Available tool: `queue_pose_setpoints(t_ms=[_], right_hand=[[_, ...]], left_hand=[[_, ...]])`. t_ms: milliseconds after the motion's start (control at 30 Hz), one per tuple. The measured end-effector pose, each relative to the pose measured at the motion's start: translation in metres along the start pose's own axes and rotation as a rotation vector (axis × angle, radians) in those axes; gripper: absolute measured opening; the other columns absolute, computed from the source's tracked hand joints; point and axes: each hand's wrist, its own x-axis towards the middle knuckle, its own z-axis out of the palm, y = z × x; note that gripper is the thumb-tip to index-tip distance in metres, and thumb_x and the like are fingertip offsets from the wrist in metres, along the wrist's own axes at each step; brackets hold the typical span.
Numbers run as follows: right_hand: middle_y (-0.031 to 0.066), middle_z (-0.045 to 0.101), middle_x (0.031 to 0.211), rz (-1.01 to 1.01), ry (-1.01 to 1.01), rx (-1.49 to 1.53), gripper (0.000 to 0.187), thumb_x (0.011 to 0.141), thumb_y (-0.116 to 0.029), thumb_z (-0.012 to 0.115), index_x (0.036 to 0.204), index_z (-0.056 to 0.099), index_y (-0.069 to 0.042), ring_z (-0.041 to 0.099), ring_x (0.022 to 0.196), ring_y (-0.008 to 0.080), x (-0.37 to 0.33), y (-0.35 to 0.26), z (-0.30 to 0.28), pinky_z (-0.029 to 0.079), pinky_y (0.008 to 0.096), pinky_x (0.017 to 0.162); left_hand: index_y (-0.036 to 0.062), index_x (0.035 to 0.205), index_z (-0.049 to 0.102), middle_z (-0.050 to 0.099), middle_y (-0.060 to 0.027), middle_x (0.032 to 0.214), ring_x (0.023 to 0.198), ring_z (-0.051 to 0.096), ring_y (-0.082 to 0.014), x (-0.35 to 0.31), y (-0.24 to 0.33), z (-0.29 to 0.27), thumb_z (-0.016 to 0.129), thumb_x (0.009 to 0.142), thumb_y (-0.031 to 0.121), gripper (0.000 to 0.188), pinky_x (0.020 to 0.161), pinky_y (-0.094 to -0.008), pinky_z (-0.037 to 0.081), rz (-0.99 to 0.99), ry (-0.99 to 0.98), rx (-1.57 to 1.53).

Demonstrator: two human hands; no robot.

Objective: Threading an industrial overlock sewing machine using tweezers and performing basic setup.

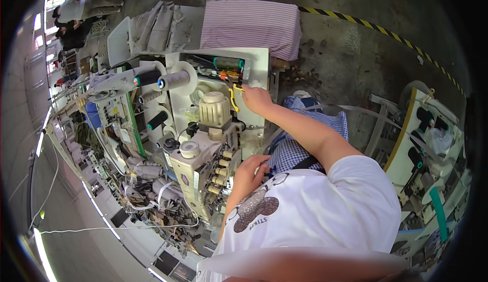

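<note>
I have the right hand (255,100) stretched out over the white table (260,58), its fingertips closed on one handle of a yellow-handled tool (233,100). That tool sits at the edge of an open recess in the tabletop, its two handles spread apart and its dark head pointing in among other small items, which are too small for me to tell one by one. A dark green thread spool (228,63) lies at the far end of the recess.

I see the left hand (248,174) lower down, between the pale sewing machine (189,175) and the blue checked cloth (291,150). Its fingers are half curled; I cannot tell whether they grasp anything, or whether they touch the cloth.

Left of the right hand I make out a ribbed cream motor (214,110), and beyond it a grey thread cone (176,80) lying near a black one (147,78). A pink-and-white striped cloth (251,25) covers a boxy shape past the table's far edge, and black-and-yellow tape (377,27) runs along the floor (351,53) to the right of it.
</note>
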Motion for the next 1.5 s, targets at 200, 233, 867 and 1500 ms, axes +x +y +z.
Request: queue_pose_setpoints(t_ms=[200,233,867,1500], right_hand=[[0.0166,0.067,0.077,-0.067,-0.108,-0.053,0.023,0.09,-0.021,0.056,0.106,0.059,-0.004,0.067,0.074,0.0365,0.042,-0.02,0.005,0.053,0.0496,0.064],[0.0165,0.067,0.078,-0.094,-0.114,-0.071,0.024,0.09,-0.02,0.056,0.107,0.058,-0.004,0.068,0.075,0.036,0.052,-0.023,0.008,0.053,0.0493,0.064],[0.0099,0.055,0.117,-0.258,0.392,-0.182,0.037,0.08,-0.007,0.062,0.117,0.063,-0.005,0.052,0.106,0.0291,0.088,-0.031,-0.022,0.043,0.0413,0.092],[0.0133,0.057,0.125,-0.326,0.235,-0.092,0.049,0.076,-0.003,0.061,0.124,0.056,-0.001,0.054,0.109,0.0287,0.066,-0.01,0.015,0.05,0.0391,0.09]], left_hand=[[0.0038,0.113,0.065,0.066,-0.0156,0.104,0.092,0.065,-0.0323,0.013,-0.017,0.003,0.062,0.091,0.006,0.023,0.078,-0.0358,0.052,-0.015,-0.027,-0.063],[0.0039,0.113,0.065,0.066,-0.0153,0.105,0.093,0.065,-0.0323,0.015,-0.019,0.003,0.062,0.091,0.006,0.023,0.079,-0.036,0.052,-0.025,-0.039,-0.067],[0.0073,0.117,0.064,0.065,-0.0135,0.109,0.101,0.062,-0.033,0.051,-0.042,-0.001,0.06,0.093,0.012,0.025,0.086,-0.0374,0.05,-0.177,-0.15,-0.182],[0.0058,0.116,0.064,0.065,-0.0133,0.107,0.098,0.063,-0.0312,0.078,-0.043,-0.001,0.059,0.094,0.012,0.024,0.084,-0.0358,0.05,-0.127,-0.175,-0.182]])
